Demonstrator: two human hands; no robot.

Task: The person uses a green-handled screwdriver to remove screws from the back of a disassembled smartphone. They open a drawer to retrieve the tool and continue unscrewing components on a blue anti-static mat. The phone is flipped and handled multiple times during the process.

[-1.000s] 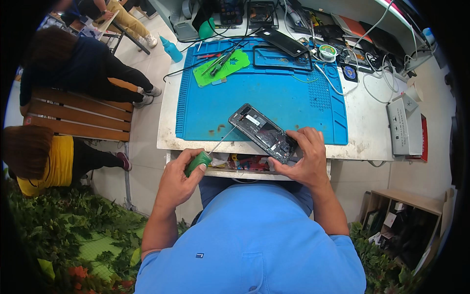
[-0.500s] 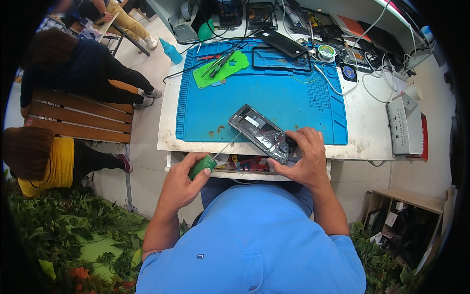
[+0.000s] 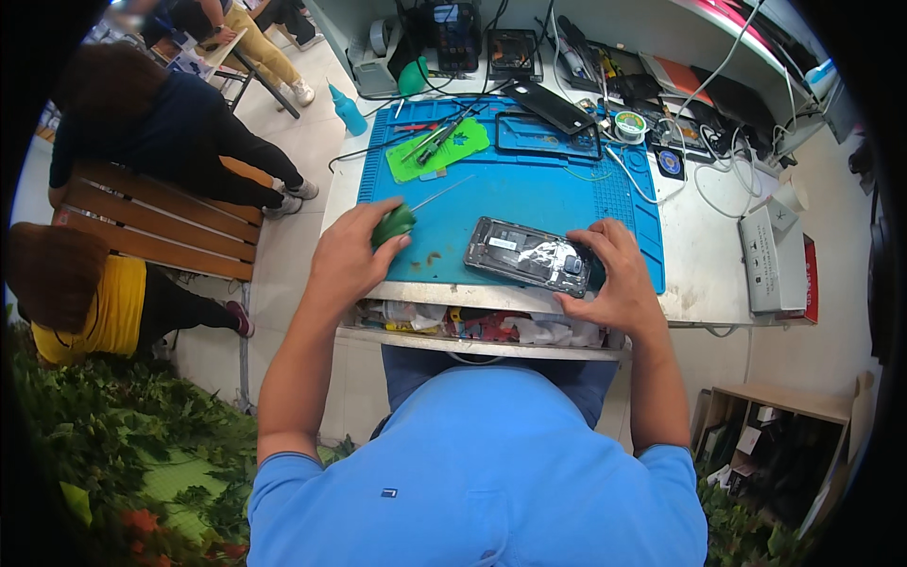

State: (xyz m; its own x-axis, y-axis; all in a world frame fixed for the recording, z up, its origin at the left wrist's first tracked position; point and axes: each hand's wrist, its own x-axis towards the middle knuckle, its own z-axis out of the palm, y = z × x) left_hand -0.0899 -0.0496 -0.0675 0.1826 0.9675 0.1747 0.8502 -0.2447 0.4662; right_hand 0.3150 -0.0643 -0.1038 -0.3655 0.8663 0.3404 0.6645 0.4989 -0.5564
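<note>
Toward the left edge of the bench (image 3: 697, 300), the left hand (image 3: 354, 248) is closed round the green-handled screwdriver (image 3: 395, 225), its tip pointing toward the far edge. Beyond it, a green pad (image 3: 463, 139) bears more tools on the blue mat (image 3: 439, 213). Farther right, over the mat near the bench's front edge, is the phone (image 3: 529, 257), apart from the screwdriver, its right end gripped by the right hand (image 3: 624, 274). The work looks partway: the back is already off, while inner parts apparently remain seated; any removed screws are too small to tell.
</note>
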